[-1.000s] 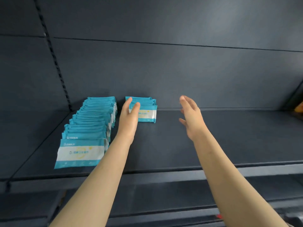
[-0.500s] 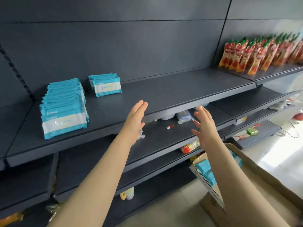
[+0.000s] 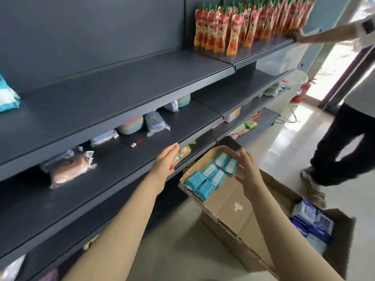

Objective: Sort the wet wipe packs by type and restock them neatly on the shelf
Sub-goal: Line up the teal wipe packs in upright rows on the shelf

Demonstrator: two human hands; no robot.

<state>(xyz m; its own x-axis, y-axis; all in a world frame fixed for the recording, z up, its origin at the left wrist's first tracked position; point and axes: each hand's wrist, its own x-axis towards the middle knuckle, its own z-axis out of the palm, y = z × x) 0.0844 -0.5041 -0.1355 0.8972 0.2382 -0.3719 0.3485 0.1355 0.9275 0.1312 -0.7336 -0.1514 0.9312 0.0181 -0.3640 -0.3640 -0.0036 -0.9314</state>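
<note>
Risk: teal packs [image 3: 209, 177] heaped loose at far end of box [image 3: 233, 207], blue packs [image 3: 312, 224] at near end, left hand [image 3: 165, 162] and right hand [image 3: 246, 171] both open, empty, close by; hasty scoop may spill some or mix types on shelf [image 3: 121, 88].

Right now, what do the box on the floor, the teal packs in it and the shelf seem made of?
Box: brown cardboard, matte, with folded flaps and a ragged edge. Teal packs: probably soft plastic film, faint sheen, sealed ends. Shelf: likely painted metal, dark grey, smooth matte, thin folded front lip.
</note>
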